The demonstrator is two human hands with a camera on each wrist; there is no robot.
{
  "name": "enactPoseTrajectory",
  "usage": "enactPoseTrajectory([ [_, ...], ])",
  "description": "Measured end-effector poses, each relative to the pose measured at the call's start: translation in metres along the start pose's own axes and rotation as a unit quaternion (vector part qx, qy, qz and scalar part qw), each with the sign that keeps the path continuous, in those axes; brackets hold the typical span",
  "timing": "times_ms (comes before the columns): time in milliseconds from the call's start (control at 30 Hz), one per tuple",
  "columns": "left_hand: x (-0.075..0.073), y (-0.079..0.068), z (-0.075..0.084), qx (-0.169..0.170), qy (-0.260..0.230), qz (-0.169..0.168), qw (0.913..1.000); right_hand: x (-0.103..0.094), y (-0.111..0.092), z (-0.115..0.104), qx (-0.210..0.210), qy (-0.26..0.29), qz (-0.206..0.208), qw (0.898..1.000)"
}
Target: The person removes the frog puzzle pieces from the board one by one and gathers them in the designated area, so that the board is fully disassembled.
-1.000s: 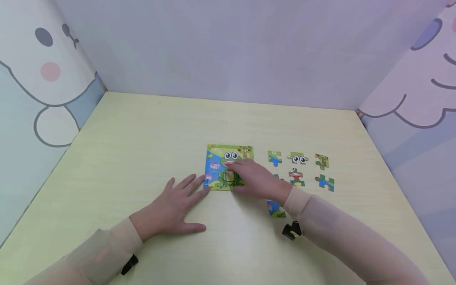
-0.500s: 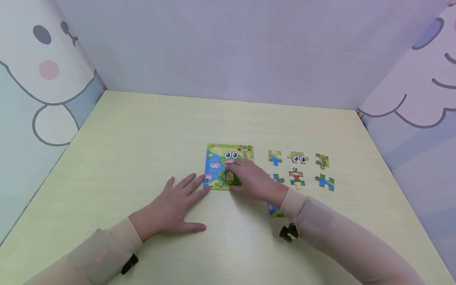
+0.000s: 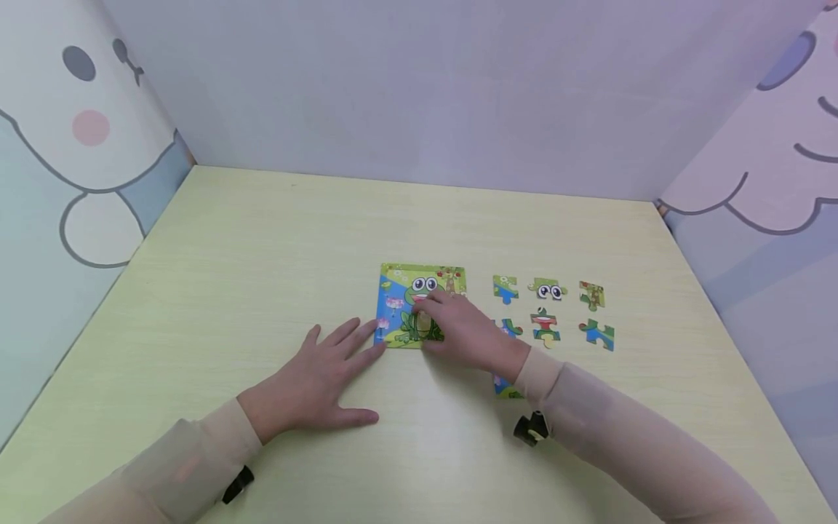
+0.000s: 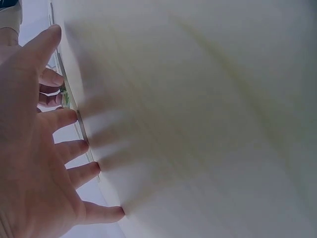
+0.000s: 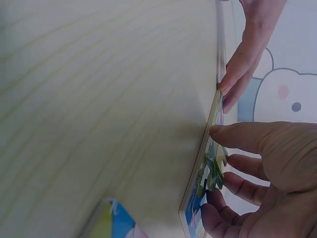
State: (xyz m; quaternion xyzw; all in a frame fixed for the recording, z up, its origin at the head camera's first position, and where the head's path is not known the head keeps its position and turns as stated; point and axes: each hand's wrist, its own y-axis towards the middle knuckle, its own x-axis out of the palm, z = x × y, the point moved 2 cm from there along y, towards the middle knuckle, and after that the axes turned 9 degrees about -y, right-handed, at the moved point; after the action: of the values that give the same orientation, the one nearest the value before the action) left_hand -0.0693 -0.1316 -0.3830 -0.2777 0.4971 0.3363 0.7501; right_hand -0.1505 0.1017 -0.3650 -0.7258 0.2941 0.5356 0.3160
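A square frog puzzle board (image 3: 391, 302) lies on the table in the head view. My right hand (image 3: 468, 327) is over its lower right part, fingers bent, and pinches a green puzzle piece (image 5: 216, 166) that stands partly raised from the board in the right wrist view. The thumb touches the board's near edge. My left hand (image 3: 321, 382) lies with fingers spread on the table, its fingertips at the board's left edge. The right hand covers part of the frog picture.
Loose puzzle pieces lie in rows right of the board, among them an eyes piece (image 3: 548, 290), a mouth piece (image 3: 545, 327) and a tree piece (image 3: 592, 296). A blue piece (image 3: 504, 386) is partly under the right sleeve (image 3: 609, 415). Cloth walls stand behind and beside the table.
My right hand has shifted slightly left over the board, and the sleeve uncovers more of the nearest middle-row piece. The held piece's angle changes slightly. My left hand stays in place.
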Motion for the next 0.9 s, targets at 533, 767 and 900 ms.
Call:
enactPoseTrajectory([
  [533, 0.0, 0.001, -0.001, 0.001, -0.001, -0.005, 1.0, -0.001, -0.001, 0.0, -0.032, 0.048, 0.041, 0.998],
  [767, -0.001, 0.001, -0.001, -0.001, -0.004, -0.006, 1.0, -0.017, -0.01, 0.007, -0.018, 0.098, 0.024, 0.995],
  [900, 0.0, 0.001, -0.001, -0.004, -0.006, -0.01, 0.9999, -0.032, -0.025, 0.023, -0.008, 0.126, -0.005, 0.992],
])
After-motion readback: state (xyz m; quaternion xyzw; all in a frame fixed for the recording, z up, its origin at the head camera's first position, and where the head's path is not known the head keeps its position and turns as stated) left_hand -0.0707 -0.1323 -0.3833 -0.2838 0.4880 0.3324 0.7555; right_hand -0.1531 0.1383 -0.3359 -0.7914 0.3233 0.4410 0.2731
